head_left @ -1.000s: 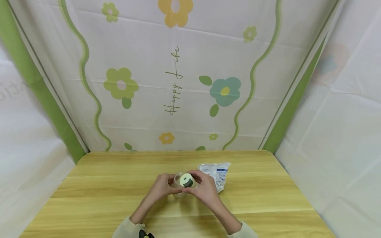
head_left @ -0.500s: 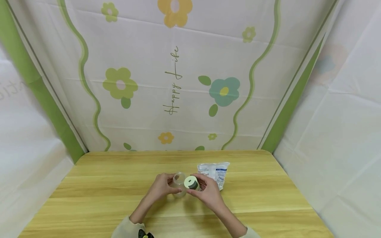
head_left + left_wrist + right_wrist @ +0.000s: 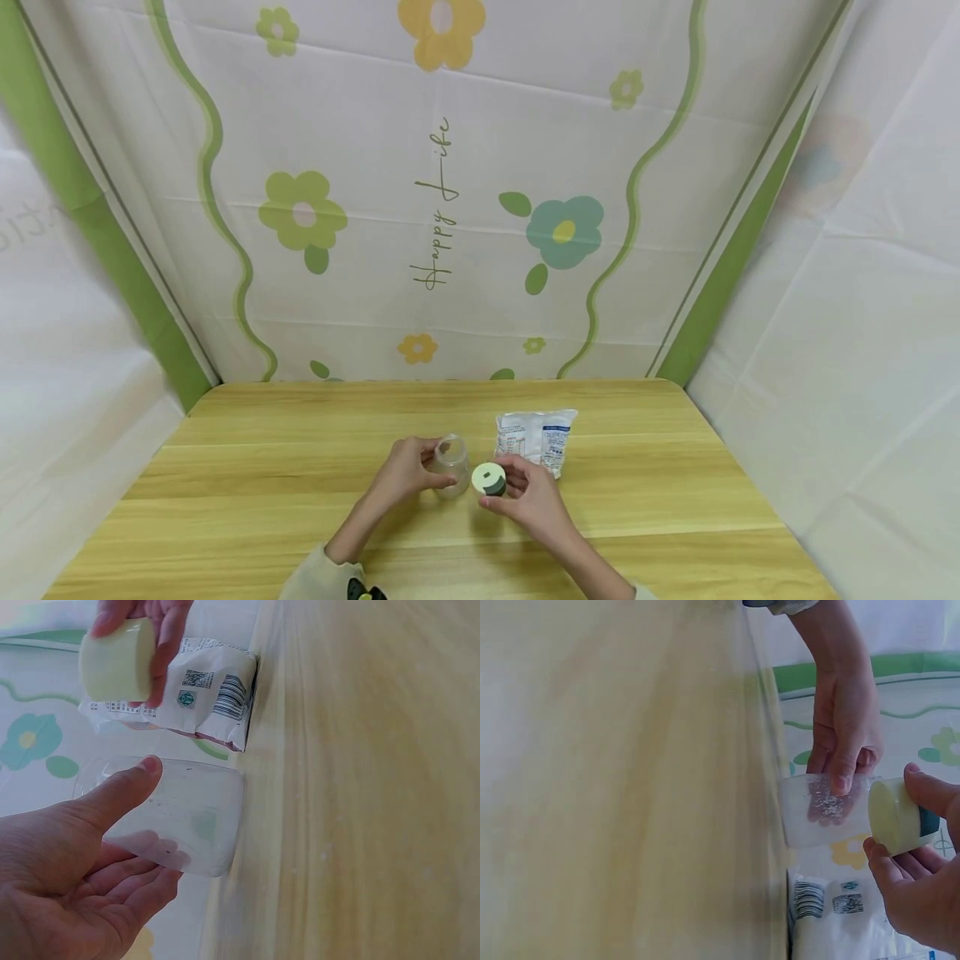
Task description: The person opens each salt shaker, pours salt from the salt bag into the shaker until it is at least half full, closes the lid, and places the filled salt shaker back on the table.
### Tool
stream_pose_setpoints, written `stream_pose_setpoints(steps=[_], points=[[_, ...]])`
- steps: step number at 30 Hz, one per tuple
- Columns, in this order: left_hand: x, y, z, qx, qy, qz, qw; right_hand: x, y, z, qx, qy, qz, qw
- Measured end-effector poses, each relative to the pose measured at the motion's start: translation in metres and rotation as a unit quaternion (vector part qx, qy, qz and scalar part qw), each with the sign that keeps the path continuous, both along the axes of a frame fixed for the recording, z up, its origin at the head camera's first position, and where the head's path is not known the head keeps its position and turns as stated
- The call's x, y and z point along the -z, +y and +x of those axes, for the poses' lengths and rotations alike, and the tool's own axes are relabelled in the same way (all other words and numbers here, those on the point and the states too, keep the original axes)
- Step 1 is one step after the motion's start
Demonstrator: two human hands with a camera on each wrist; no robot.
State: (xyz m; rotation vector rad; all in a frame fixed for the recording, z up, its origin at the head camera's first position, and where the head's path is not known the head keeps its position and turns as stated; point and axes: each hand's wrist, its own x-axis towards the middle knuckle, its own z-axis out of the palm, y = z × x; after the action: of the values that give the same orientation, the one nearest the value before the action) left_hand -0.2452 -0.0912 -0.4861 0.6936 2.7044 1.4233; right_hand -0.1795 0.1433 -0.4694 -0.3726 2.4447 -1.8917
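A clear, open-topped jar [image 3: 452,468] stands on the table, and my left hand [image 3: 406,472] grips its left side. In the left wrist view the thumb and fingers of my left hand [image 3: 97,870] wrap the jar [image 3: 191,814]. My right hand [image 3: 534,500] pinches a pale yellow-green lid [image 3: 489,477] with a dark patch, just right of the jar and apart from it. The right wrist view shows this lid [image 3: 896,817] between the thumb and fingers of my right hand [image 3: 922,870].
A white printed packet [image 3: 553,440] sits on the wooden table [image 3: 315,417] behind my right hand. Flower-patterned white curtain [image 3: 360,275] hangs at the table's back, with white fabric at both sides.
My right hand has moved right and toward the near edge with the lid, away from the jar. The jar's open mouth now shows plainly. My left hand has hardly moved.
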Motion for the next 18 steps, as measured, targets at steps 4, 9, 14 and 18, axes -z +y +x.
stream_pose_setpoints(steps=[4,9,14,18], points=[[0.0,0.0,0.0,-0.004,-0.002,-0.003,1.0,0.004,0.002,0.004,-0.007,-0.008,0.0,0.9999],[-0.001,0.0,0.0,-0.006,0.001,-0.003,1.0,0.009,0.005,0.008,-0.024,-0.017,0.007,0.9996],[0.0,0.0,0.0,-0.004,0.002,-0.003,1.0,0.016,0.007,0.011,-0.033,-0.019,0.014,0.9992],[-0.001,0.0,0.0,-0.005,0.001,-0.003,1.0,0.02,0.008,0.013,-0.041,-0.018,0.021,0.9988]])
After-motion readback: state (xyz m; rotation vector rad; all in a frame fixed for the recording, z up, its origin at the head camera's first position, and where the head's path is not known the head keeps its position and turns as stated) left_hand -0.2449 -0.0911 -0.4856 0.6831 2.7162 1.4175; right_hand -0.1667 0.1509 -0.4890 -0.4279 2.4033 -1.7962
